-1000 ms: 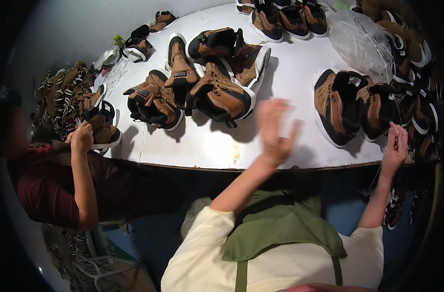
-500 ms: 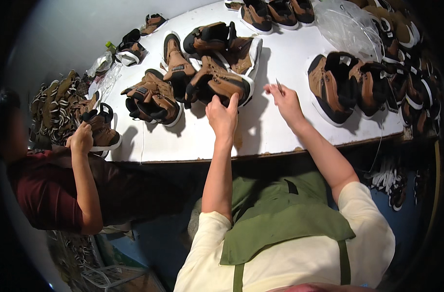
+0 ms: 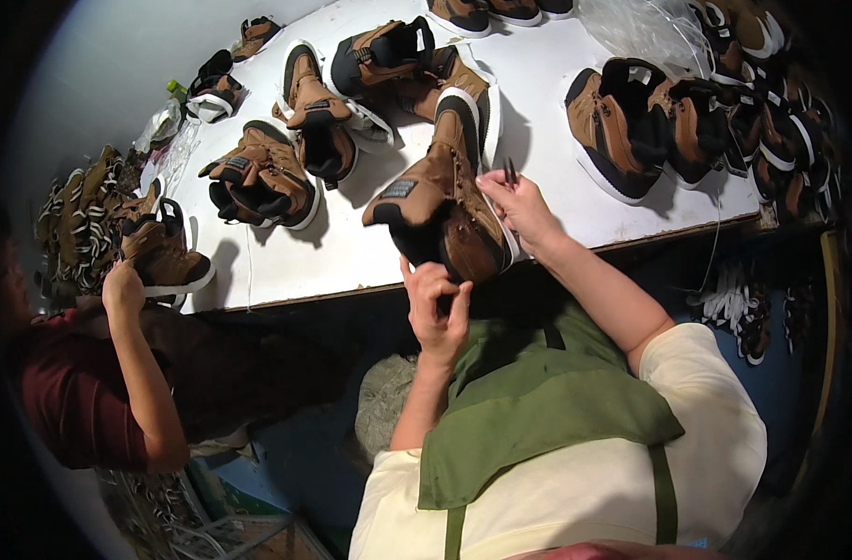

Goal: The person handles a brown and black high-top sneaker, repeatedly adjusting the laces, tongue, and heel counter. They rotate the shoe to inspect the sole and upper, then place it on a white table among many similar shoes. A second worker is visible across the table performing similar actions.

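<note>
Brown and black, the shoe (image 3: 446, 177) in front of you is at the near edge of the table (image 3: 351, 247), its toe toward the far edge and its heel reaching past the near one. It tilts so that its opening faces you and its white sole edge shows on the right; a dark label marks its tongue. Your left hand (image 3: 435, 313) is at the heel, fingers bent and thumb spread from them; you cannot tell from here whether that grip is clamped on the shoe. Your right hand (image 3: 529, 215) has its grip closed on a thin dark tool (image 3: 511, 172), with the fingertips against the shoe's right side.

Just beyond the toe, toward the far edge, you have a loose group of similar shoes (image 3: 375, 58), some overlapping. Nearer the left end, a brown pair (image 3: 258, 177) sits close together. Toward the near right corner, two more shoes (image 3: 622, 131) stand side by side, with a clear plastic bag (image 3: 641, 35) behind them and stacked footwear (image 3: 785, 131) crowding the right end.

At the near left corner, a co-worker's hand (image 3: 123, 291) is on another shoe, beside a heap of brown pieces (image 3: 81, 215). Your green apron (image 3: 547, 411) hangs below the near edge.
</note>
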